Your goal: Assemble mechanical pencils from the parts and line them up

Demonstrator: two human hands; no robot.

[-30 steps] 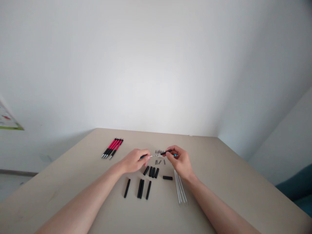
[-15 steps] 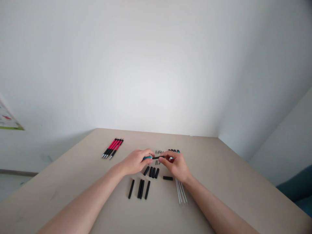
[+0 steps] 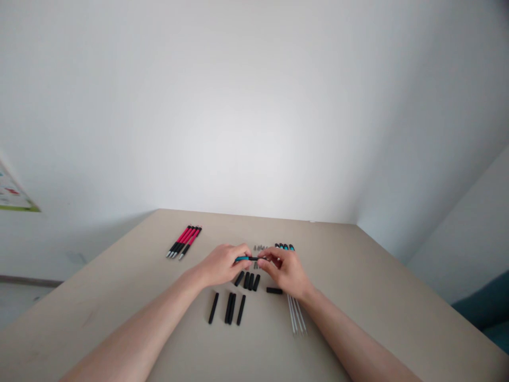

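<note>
A pen barrel (image 3: 242, 258), blue with a black section, is held level between my two hands above the table. My left hand (image 3: 226, 262) pinches its blue part. My right hand (image 3: 284, 268) grips the black end on the right, its fingertips close to those of the left. Small grey metal pieces (image 3: 260, 248) lie behind and beneath the fingers, partly hidden. Just in front are several short black tubes (image 3: 251, 281), and one more black tube (image 3: 274, 291) lies crosswise near my right wrist. Nearer still are several longer black tubes (image 3: 230, 309).
Several assembled pink and black pens (image 3: 185, 242) lie side by side at the back left of the beige table (image 3: 338, 318). Thin white ink refills (image 3: 296, 313) extend under my right hand. Black and blue pen parts (image 3: 285, 246) lie behind it. A white wall (image 3: 254, 106) borders the table's far edge.
The black section has slid closer into the blue barrel, and more of the blue shows at my left fingers. My right fingers have shifted slightly left. The parts on the table stay put.
</note>
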